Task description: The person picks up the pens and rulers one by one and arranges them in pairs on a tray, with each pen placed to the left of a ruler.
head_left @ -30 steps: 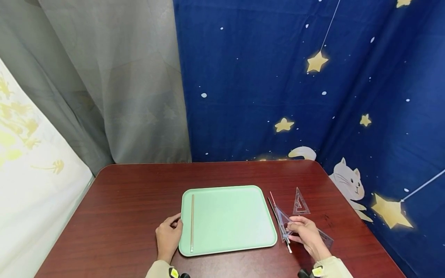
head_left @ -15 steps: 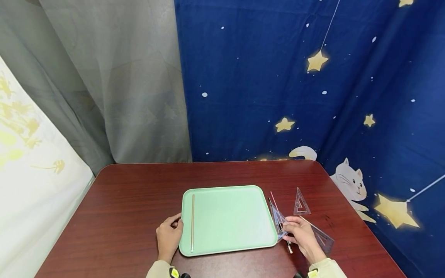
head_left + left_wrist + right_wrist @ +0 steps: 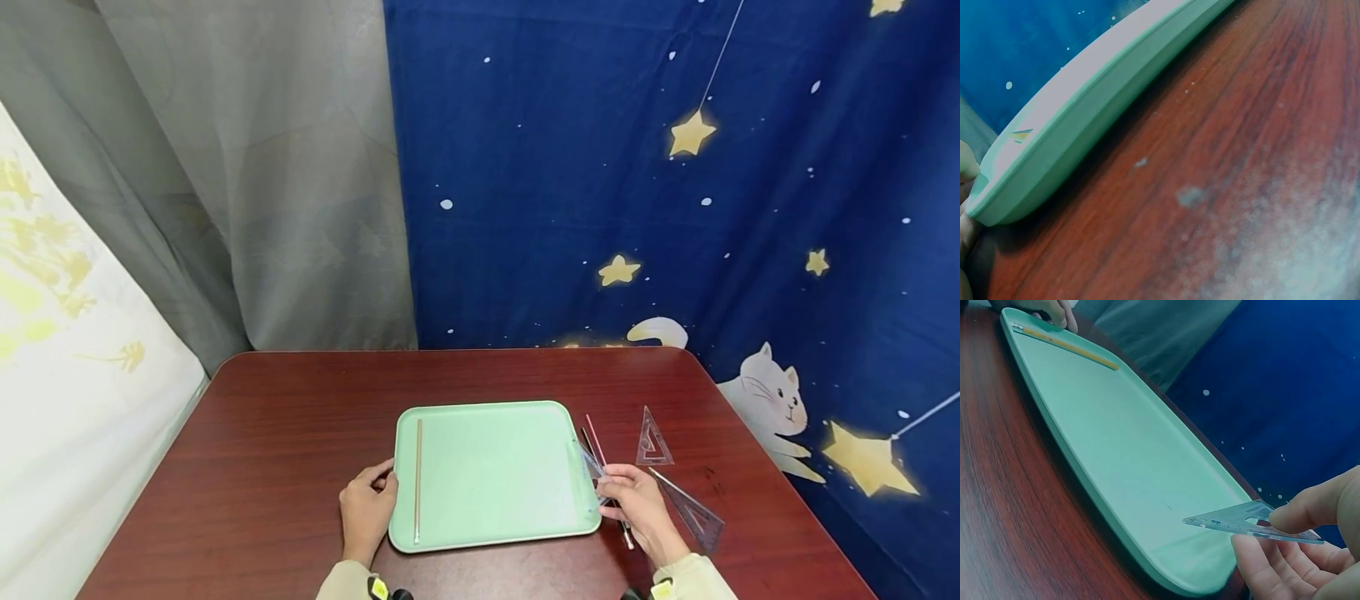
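My left hand (image 3: 366, 512) grips the left rim of a pale green tray (image 3: 495, 475), thumb over the edge. A yellow pencil (image 3: 1066, 345) lies along the left side inside that tray. At the tray's right edge my right hand (image 3: 636, 504) pinches a clear triangular set square (image 3: 1229, 520) between thumb and fingers. It is held roughly flat, its pointed end over the tray. Partly hidden by this hand, a red pencil (image 3: 595, 437) and a dark pencil (image 3: 586, 435) lie on the table beside the tray.
Two more clear set squares lie on the table to the right: a small set square (image 3: 656, 459) farther back and a longer set square (image 3: 699, 510) beside my right wrist. The brown table (image 3: 300, 417) ends at curtains behind and at both sides.
My right hand has moved left with the set square, from above the pencils to the tray's right edge. The left hand keeps its hold on the tray.
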`<action>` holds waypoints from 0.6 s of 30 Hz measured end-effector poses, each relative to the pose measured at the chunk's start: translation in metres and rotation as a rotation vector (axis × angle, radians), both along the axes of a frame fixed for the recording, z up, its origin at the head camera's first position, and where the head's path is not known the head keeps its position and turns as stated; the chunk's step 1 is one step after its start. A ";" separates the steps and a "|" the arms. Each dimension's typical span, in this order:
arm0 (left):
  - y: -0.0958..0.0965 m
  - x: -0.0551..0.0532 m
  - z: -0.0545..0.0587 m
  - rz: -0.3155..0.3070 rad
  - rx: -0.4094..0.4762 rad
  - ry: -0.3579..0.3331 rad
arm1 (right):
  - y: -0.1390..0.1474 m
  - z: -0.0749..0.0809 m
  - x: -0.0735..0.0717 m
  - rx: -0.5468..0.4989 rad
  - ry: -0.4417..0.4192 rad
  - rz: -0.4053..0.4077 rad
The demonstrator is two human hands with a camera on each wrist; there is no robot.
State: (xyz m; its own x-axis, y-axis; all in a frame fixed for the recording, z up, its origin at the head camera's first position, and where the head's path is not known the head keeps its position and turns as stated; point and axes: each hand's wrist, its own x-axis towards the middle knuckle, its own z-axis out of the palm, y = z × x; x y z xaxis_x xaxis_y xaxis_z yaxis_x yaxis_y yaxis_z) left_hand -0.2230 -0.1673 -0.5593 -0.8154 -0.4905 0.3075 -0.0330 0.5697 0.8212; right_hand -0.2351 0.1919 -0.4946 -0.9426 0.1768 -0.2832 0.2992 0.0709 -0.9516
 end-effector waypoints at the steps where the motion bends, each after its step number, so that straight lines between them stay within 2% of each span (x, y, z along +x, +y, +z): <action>1: 0.000 0.000 0.000 -0.002 -0.002 0.001 | -0.001 0.000 0.000 -0.005 -0.002 -0.004; 18: 0.001 0.002 0.000 -0.015 0.009 -0.003 | -0.030 -0.005 0.000 -0.063 0.009 0.007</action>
State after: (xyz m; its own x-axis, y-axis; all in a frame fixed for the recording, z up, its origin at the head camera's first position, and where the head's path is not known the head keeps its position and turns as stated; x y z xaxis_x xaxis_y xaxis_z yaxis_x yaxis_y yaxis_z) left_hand -0.2208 -0.1660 -0.5592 -0.8236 -0.4806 0.3011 -0.0265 0.5629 0.8261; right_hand -0.2349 0.1615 -0.4997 -0.9465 0.1523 -0.2846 0.2899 0.0131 -0.9570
